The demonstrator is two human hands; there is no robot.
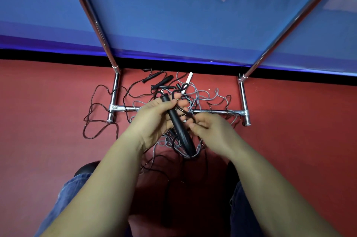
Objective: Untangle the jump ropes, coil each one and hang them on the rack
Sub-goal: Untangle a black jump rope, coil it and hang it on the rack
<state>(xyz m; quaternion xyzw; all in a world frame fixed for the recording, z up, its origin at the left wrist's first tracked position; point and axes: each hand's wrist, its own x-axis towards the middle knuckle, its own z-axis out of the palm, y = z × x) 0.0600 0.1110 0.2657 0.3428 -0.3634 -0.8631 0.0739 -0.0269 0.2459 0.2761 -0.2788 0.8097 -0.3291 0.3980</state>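
Red floor, hands (154, 116) gripping handle (178, 126)

Both forearms reach forward from the bottom of the view, bare to the wrists, and converge toward the middle. The left hand (154, 118) is turned palm up and inward, its fingers curled round a black handle (178, 126), with the thumb lying across the upper part of it and the fingertips showing past its far side. The right hand (211, 130) sits just beside it, back of the hand facing up, fingers bent in toward the handle; its fingertips meet near the handle's middle in a pinch, though what they hold is too small to make out.
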